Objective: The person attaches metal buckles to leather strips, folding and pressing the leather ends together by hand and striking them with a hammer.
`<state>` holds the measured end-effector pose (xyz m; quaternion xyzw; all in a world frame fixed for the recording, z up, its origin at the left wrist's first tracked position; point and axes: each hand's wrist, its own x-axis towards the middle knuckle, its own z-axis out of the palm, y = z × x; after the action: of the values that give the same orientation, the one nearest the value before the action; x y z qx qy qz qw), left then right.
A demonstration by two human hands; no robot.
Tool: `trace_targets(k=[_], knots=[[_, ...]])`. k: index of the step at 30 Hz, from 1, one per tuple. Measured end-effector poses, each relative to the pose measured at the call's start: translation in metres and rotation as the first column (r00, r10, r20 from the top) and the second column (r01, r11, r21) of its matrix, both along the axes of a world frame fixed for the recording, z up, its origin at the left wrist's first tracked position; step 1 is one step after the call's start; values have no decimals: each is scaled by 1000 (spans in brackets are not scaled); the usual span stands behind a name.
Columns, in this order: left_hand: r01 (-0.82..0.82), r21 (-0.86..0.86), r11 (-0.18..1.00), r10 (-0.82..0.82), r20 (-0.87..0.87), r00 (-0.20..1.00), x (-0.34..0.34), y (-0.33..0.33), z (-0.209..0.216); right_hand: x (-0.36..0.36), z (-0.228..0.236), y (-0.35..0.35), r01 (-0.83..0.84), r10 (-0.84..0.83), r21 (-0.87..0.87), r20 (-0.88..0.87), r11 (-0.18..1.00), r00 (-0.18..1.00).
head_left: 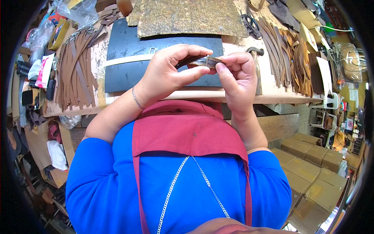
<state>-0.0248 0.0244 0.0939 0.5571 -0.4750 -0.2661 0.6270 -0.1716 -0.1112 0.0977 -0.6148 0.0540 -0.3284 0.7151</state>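
Above the worktop (187, 94), the left hand (165, 74) and right hand (237, 76) pinched a brown leather strap (194, 61) with closed fingers; it looked light, pliable, best gripped beside its metal buckle (207, 60).

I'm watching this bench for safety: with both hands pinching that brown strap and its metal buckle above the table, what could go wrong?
1. The leather strap is held only by fingertips of the left hand and right hand; the buckle might slip or pinch.
2. The hammer lies beside the right hand; a jerk could knock it off.
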Motion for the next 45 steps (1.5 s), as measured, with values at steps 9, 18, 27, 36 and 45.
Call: trace_targets(k=[9, 18, 27, 36, 45], knots=[[44, 25, 999, -41, -98, 994, -1, -1, 4, -2, 0, 0, 44, -44, -56, 0, 997, 999], [-20, 49, 999, 14, 123, 992, 4, 0, 7, -5, 3, -8, -114, 106, 176, 56, 978, 993], [-72, -140, 988, 124, 413, 902, -1, -3, -2, 3, -7, -11, -321, 313, 514, 104, 796, 944], [51, -1, 999, -51, 95, 994, -1, 8, 11, 3, -12, -17, -328, 333, 330, 43, 885, 942], [102, 90, 991, -104, 9, 995, 3, 17, 15, -1, -13, -21, -135, 130, -25, -131, 991, 983]])
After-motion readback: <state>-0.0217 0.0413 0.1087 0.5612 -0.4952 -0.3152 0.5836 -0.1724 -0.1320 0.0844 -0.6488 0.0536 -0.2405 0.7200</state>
